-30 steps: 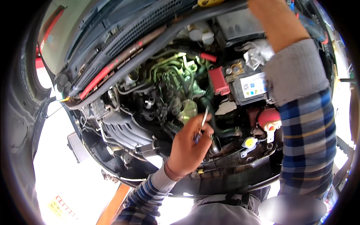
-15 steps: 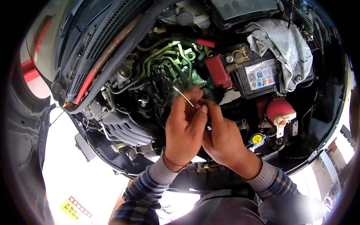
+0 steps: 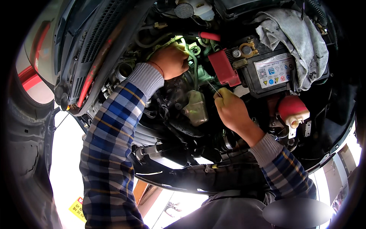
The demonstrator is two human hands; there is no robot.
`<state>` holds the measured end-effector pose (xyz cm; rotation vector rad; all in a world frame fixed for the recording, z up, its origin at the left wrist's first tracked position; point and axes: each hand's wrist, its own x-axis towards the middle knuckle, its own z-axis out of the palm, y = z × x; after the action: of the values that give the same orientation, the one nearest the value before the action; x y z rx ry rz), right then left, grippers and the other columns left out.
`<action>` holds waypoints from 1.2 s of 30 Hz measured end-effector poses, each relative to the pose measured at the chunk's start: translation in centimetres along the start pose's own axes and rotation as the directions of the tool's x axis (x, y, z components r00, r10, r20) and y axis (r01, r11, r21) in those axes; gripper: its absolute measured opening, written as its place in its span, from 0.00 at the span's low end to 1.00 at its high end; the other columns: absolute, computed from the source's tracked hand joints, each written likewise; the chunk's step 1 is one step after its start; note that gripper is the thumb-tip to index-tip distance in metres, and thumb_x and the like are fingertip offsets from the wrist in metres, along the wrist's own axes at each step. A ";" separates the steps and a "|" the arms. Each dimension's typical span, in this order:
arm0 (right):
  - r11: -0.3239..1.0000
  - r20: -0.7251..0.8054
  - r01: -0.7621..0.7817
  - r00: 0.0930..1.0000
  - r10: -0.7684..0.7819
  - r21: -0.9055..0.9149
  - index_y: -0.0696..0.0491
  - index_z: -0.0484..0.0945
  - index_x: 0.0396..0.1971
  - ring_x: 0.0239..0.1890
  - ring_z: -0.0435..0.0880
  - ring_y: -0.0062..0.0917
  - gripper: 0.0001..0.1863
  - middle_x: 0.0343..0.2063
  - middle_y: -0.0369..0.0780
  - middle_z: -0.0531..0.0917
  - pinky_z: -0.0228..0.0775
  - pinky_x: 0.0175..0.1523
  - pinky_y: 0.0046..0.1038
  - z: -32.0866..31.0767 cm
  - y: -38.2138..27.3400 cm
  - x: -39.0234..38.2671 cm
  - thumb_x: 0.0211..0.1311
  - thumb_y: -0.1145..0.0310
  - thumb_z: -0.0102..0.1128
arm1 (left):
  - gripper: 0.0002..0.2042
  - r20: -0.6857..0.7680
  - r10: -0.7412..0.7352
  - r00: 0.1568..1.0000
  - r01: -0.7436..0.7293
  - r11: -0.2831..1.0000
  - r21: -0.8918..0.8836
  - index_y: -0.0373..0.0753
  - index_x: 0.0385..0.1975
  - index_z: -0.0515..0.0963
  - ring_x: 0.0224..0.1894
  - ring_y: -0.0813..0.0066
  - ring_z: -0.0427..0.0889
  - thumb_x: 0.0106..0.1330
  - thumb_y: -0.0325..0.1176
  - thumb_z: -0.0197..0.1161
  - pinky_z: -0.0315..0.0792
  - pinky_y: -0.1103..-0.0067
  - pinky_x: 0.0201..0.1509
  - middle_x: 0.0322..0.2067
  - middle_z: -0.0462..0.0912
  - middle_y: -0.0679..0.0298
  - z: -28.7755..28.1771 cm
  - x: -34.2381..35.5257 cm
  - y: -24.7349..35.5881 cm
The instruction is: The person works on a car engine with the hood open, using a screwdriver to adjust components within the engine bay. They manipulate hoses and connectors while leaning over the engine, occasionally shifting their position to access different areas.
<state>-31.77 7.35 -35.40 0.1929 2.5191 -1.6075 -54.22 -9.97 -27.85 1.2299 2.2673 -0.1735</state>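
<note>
My left hand [image 3: 170,60] reaches deep among the lit green-tinged hoses [image 3: 195,70] at the back of the engine. Its fingers curl down and away, so whatever they grip is hidden. Nearer and to the right, my right hand [image 3: 233,110] is closed round a thin screwdriver [image 3: 214,88]; its handle is hidden in the fist. The slim metal shaft points forward and left toward the hoses. Between the hands and slightly nearer sits a translucent plastic part [image 3: 196,108].
The battery [image 3: 263,87] with its red terminal cover [image 3: 224,68] stands right of my hands, a grey rag [image 3: 301,45] draped over it. A red-and-cream reservoir [image 3: 291,110] sits in front of the battery. The cowl panel [image 3: 97,42] runs along the left.
My hands were together over the engine's middle and have separated. The left one went forward and left into the hoses; the right one moved slightly right, holding the screwdriver.
</note>
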 end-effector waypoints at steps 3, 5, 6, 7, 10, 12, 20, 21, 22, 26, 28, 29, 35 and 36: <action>0.954 -0.044 -0.043 0.997 0.059 0.296 0.53 0.77 0.35 0.23 0.82 0.27 0.06 0.26 0.38 0.80 0.72 0.25 0.31 4.3 3.3 3.0 0.67 0.68 0.55 | 0.13 0.146 -0.065 0.987 0.069 0.997 -0.023 0.35 0.29 0.81 0.39 0.47 0.83 0.65 0.38 0.57 0.77 0.58 0.48 0.32 0.84 0.49 -1.2 1.3 2.1; 0.900 0.024 -0.147 0.988 0.150 0.410 0.52 0.78 0.39 0.28 0.82 0.30 0.06 0.29 0.39 0.81 0.73 0.30 0.33 5.3 1.7 4.5 0.65 0.69 0.56 | 0.12 0.025 -0.160 0.987 0.162 0.978 -0.133 0.35 0.30 0.81 0.36 0.49 0.83 0.67 0.38 0.58 0.77 0.60 0.44 0.30 0.83 0.50 -0.5 -0.2 1.6; 0.882 0.071 -0.244 0.969 0.236 0.402 0.52 0.79 0.43 0.35 0.83 0.36 0.08 0.33 0.42 0.82 0.75 0.36 0.37 5.4 0.5 5.1 0.65 0.69 0.57 | 0.12 -0.032 -0.212 0.977 0.202 0.960 -0.193 0.35 0.31 0.80 0.34 0.49 0.82 0.68 0.39 0.59 0.77 0.61 0.43 0.28 0.82 0.51 0.0 -1.0 1.1; 0.873 0.084 -0.285 0.958 0.274 0.396 0.51 0.79 0.45 0.38 0.84 0.40 0.10 0.36 0.44 0.83 0.76 0.40 0.39 5.3 0.3 5.7 0.65 0.70 0.57 | 0.14 -0.153 -0.184 0.971 0.153 0.969 -0.196 0.34 0.35 0.82 0.30 0.51 0.83 0.71 0.40 0.59 0.78 0.62 0.40 0.26 0.83 0.51 1.0 -1.1 -0.2; 0.853 0.088 -0.302 0.952 0.293 0.425 0.50 0.79 0.46 0.40 0.83 0.40 0.11 0.40 0.44 0.83 0.76 0.42 0.39 6.1 1.0 6.3 0.64 0.69 0.58 | 0.17 0.512 -0.268 0.816 0.303 0.953 0.015 0.31 0.29 0.82 0.27 0.56 0.85 0.72 0.40 0.59 0.79 0.64 0.36 0.22 0.83 0.50 -0.6 2.5 -0.2; 0.839 0.059 -0.276 0.957 0.283 0.469 0.50 0.79 0.44 0.36 0.81 0.35 0.10 0.38 0.41 0.82 0.74 0.38 0.35 6.2 2.0 6.5 0.63 0.68 0.59 | 0.19 0.712 -0.450 0.538 0.604 0.796 0.047 0.33 0.29 0.82 0.20 0.71 0.81 0.76 0.44 0.57 0.76 0.71 0.26 0.19 0.82 0.60 -2.8 5.3 2.2; 0.745 0.015 -0.242 0.955 0.297 0.622 0.52 0.78 0.35 0.22 0.76 0.17 0.06 0.25 0.33 0.80 0.65 0.24 0.23 5.9 2.2 6.6 0.62 0.67 0.58 | 0.17 0.730 -0.523 0.440 0.620 0.765 0.174 0.42 0.44 0.81 0.18 0.76 0.74 0.74 0.51 0.58 0.71 0.75 0.22 0.25 0.84 0.68 -1.6 6.6 2.5; 0.755 0.012 -0.237 0.957 0.291 0.611 0.53 0.78 0.34 0.22 0.76 0.18 0.06 0.25 0.33 0.80 0.66 0.25 0.24 5.9 2.2 6.6 0.62 0.67 0.59 | 0.22 0.781 -0.457 0.425 0.544 0.819 0.183 0.43 0.53 0.79 0.32 0.70 0.84 0.74 0.55 0.57 0.80 0.71 0.37 0.41 0.87 0.64 -2.1 6.8 2.7; 0.780 0.004 -0.230 0.960 0.280 0.582 0.54 0.78 0.34 0.22 0.77 0.20 0.06 0.25 0.34 0.80 0.67 0.27 0.26 5.9 2.2 6.4 0.62 0.67 0.59 | 0.22 0.783 -0.456 0.423 0.540 0.821 0.186 0.43 0.53 0.80 0.32 0.70 0.84 0.74 0.55 0.57 0.80 0.71 0.37 0.41 0.87 0.64 -2.2 7.2 2.7; 0.839 0.045 -0.266 0.959 0.279 0.474 0.58 0.80 0.33 0.26 0.81 0.28 0.09 0.26 0.41 0.82 0.72 0.36 0.31 6.1 0.0 5.1 0.63 0.66 0.58 | 0.22 0.758 -0.493 0.427 0.563 0.801 0.204 0.43 0.53 0.80 0.32 0.70 0.84 0.73 0.54 0.57 0.80 0.71 0.37 0.41 0.87 0.64 -1.7 6.8 2.7; 0.767 0.184 -0.434 0.900 0.395 0.474 0.59 0.81 0.33 0.30 0.84 0.31 0.11 0.28 0.44 0.84 0.73 0.42 0.32 4.5 -1.8 4.3 0.64 0.66 0.57 | 0.22 0.748 -0.487 0.451 0.556 0.809 0.192 0.43 0.52 0.80 0.32 0.70 0.84 0.73 0.54 0.57 0.80 0.70 0.38 0.41 0.88 0.64 -1.1 6.8 2.8; 0.772 0.181 -0.457 0.888 0.422 0.442 0.59 0.83 0.36 0.33 0.85 0.33 0.13 0.30 0.46 0.86 0.74 0.44 0.32 4.8 -1.6 4.4 0.64 0.65 0.55 | 0.21 0.740 -0.485 0.467 0.553 0.813 0.184 0.43 0.52 0.80 0.32 0.70 0.84 0.73 0.54 0.57 0.80 0.70 0.38 0.41 0.88 0.64 -1.0 6.9 2.8; 0.732 0.177 -0.467 0.880 0.441 0.496 0.55 0.81 0.43 0.40 0.87 0.45 0.14 0.35 0.47 0.88 0.78 0.47 0.41 3.0 -2.1 3.2 0.62 0.64 0.55 | 0.21 0.694 -0.433 0.576 0.467 0.871 0.155 0.43 0.51 0.80 0.33 0.69 0.85 0.73 0.53 0.57 0.80 0.70 0.38 0.41 0.88 0.63 -0.3 7.3 3.1; 0.739 0.148 -0.451 0.886 0.440 0.501 0.54 0.81 0.43 0.39 0.87 0.45 0.14 0.35 0.47 0.88 0.78 0.47 0.41 2.7 -2.6 2.6 0.62 0.63 0.55 | 0.21 0.683 -0.419 0.598 0.445 0.883 0.151 0.43 0.51 0.80 0.33 0.69 0.85 0.72 0.53 0.57 0.80 0.70 0.38 0.41 0.88 0.63 -0.3 7.4 3.1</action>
<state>-34.69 3.90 -34.71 0.7741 1.7475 -1.9975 -54.98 -2.65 -31.01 0.4151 1.7985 -0.6655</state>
